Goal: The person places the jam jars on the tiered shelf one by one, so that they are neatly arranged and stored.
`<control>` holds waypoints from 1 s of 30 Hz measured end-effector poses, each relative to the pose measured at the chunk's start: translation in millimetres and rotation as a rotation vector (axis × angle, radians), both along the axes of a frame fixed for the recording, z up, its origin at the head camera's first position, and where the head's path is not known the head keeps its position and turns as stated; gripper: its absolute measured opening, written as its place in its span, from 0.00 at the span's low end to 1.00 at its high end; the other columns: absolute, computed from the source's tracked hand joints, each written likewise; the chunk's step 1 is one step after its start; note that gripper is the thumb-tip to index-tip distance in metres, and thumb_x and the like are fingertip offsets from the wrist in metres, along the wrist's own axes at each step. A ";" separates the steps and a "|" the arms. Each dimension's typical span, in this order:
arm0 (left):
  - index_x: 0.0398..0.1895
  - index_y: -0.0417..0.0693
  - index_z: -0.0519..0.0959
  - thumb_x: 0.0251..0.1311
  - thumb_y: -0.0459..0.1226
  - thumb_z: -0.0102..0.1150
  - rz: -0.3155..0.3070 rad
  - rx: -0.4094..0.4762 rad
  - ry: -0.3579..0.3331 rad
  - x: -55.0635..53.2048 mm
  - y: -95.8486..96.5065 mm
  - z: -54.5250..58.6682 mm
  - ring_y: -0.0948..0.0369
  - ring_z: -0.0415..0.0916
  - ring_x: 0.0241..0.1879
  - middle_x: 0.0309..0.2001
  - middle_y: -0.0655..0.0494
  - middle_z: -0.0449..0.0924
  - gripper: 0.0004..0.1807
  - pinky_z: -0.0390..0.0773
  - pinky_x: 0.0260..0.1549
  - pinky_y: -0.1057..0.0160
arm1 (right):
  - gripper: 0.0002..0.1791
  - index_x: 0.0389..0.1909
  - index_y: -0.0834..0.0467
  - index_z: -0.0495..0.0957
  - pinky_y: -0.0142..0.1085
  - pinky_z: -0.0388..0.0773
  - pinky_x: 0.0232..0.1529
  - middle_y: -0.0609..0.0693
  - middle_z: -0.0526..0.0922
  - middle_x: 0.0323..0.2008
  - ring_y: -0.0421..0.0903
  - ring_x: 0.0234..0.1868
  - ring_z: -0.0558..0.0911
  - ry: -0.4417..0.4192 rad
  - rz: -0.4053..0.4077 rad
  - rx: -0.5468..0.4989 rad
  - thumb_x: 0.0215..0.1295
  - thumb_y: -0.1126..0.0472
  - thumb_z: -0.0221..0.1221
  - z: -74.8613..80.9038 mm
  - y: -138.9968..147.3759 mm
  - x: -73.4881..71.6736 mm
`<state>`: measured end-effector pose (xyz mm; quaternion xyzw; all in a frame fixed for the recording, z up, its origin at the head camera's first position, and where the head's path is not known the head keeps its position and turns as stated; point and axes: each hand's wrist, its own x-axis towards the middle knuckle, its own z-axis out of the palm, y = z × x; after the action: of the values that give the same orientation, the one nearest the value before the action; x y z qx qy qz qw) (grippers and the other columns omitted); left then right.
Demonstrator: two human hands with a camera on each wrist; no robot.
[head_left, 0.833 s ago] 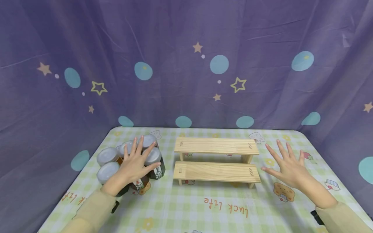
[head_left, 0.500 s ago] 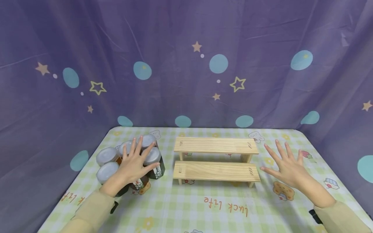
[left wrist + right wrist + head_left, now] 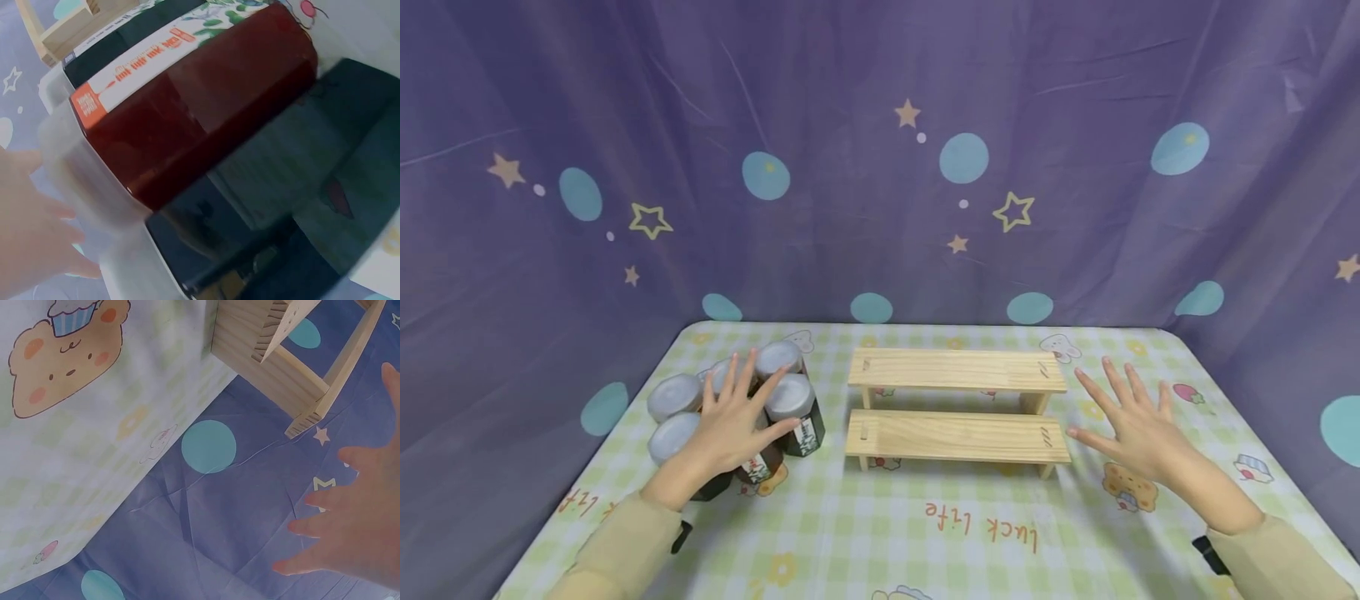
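At left, jars (image 3: 807, 433): close-packed below left hand (image 3: 730, 429), fingers spread, nothing gripped.
Right of wooden stand (image 3: 958, 435): right hand (image 3: 1142, 433), likewise.
Jar hazard: fingers clipping one lid (image 3: 790, 397) could topple neighbours.

My left hand (image 3: 728, 427) sits slightly farther from my right hand (image 3: 1144, 435) than a moment ago, baring more of the lidded jar (image 3: 795, 400) beside its thumb.

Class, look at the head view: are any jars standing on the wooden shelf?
No, the jars stand grouped on the tablecloth, left of the wooden shelf.
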<state>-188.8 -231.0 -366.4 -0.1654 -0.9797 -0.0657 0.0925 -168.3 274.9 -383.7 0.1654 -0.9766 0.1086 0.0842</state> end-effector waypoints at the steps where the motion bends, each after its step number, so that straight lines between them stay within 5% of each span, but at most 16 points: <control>1: 0.67 0.57 0.53 0.51 0.65 0.45 -0.003 0.002 0.002 0.5 -1.7 0.2 0.43 0.26 0.66 0.68 0.41 0.31 0.42 0.31 0.55 0.35 | 0.45 0.69 0.45 0.38 0.66 0.21 0.51 0.63 0.35 0.67 0.67 0.64 0.34 0.001 0.005 -0.007 0.57 0.39 0.51 -0.3 -0.4 0.4; 8: 0.67 0.56 0.52 0.50 0.64 0.47 -0.013 0.023 0.006 4.8 -15.6 0.5 0.46 0.22 0.66 0.69 0.43 0.30 0.43 0.28 0.56 0.37 | 0.44 0.69 0.45 0.38 0.64 0.21 0.53 0.64 0.36 0.67 0.68 0.64 0.36 -0.039 0.021 -0.068 0.58 0.41 0.52 -3.3 -0.7 3.1; 19: 0.64 0.51 0.58 0.47 0.59 0.56 -0.052 0.107 0.107 17.3 -35.4 -0.1 0.47 0.27 0.66 0.68 0.41 0.37 0.42 0.32 0.55 0.35 | 0.41 0.69 0.46 0.43 0.65 0.31 0.54 0.68 0.41 0.65 0.71 0.61 0.47 -0.102 0.047 -0.155 0.59 0.44 0.53 -10.7 0.2 3.1; 30: 0.56 0.46 0.68 0.42 0.54 0.64 -0.094 0.244 0.285 31.0 -56.2 -5.4 0.42 0.45 0.62 0.62 0.36 0.52 0.37 0.42 0.54 0.35 | 0.39 0.66 0.57 0.51 0.67 0.47 0.50 0.72 0.47 0.63 0.74 0.56 0.55 -0.125 0.056 -0.227 0.59 0.46 0.54 -23.8 -3.4 2.4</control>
<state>-157.8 -287.2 -371.8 -0.2060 -0.9326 -0.1641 0.2466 -165.9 271.6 -407.5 0.1748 -0.9564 0.2310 0.0383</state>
